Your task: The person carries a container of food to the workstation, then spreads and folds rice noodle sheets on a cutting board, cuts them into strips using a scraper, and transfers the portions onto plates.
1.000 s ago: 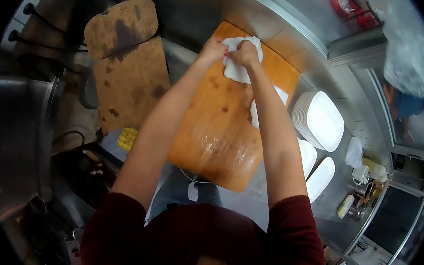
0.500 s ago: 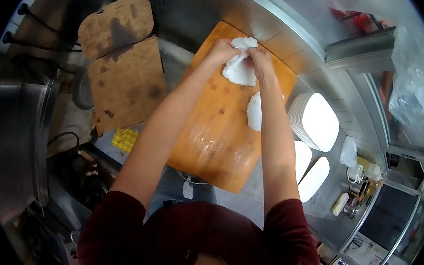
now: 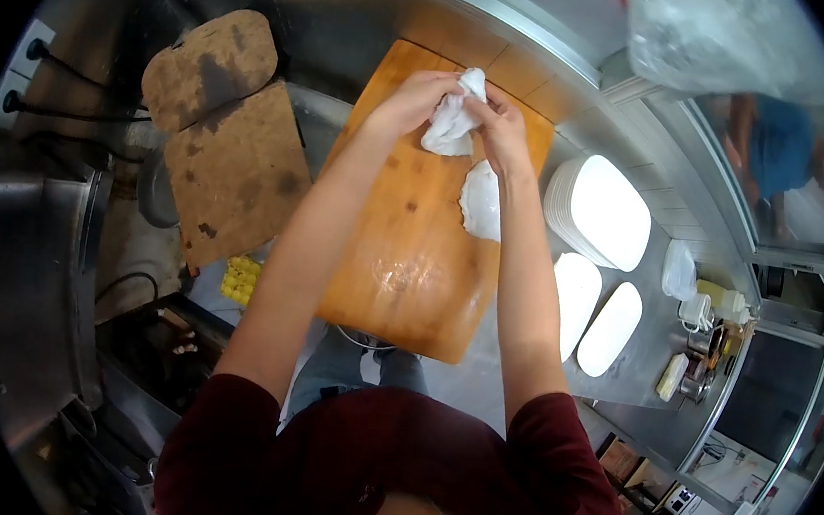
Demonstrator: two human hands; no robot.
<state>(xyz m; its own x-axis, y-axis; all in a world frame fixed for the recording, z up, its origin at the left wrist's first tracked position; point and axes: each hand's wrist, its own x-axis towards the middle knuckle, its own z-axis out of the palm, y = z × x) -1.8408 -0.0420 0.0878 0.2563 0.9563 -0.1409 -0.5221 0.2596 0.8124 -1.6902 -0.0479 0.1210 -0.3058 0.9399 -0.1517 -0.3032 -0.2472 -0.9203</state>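
Observation:
Near the far edge of a wooden board (image 3: 403, 247), my left hand (image 3: 414, 103) grips a soft, crumpled white piece (image 3: 451, 130). On its other side my right hand (image 3: 502, 129) pinches the same piece, thumb toward the middle. Whether it is dough or cloth I cannot tell. A second white piece (image 3: 479, 202) with an uneven edge lies on the board, partly hidden behind my right forearm. The wood has a shiny patch nearer to me.
Right of the board stands a stack of white plates (image 3: 609, 210), with two more plates (image 3: 610, 329) closer to me. Stained brown cardboard (image 3: 234, 176) and a yellow bumpy item (image 3: 240, 279) lie left. A clear plastic bag (image 3: 729, 40) hangs upper right; a person in blue (image 3: 781, 146) shows behind glass.
The white piece has gone from spread out flat to bunched up and narrower between my hands. My view has shifted slightly, and a person in blue now shows at upper right.

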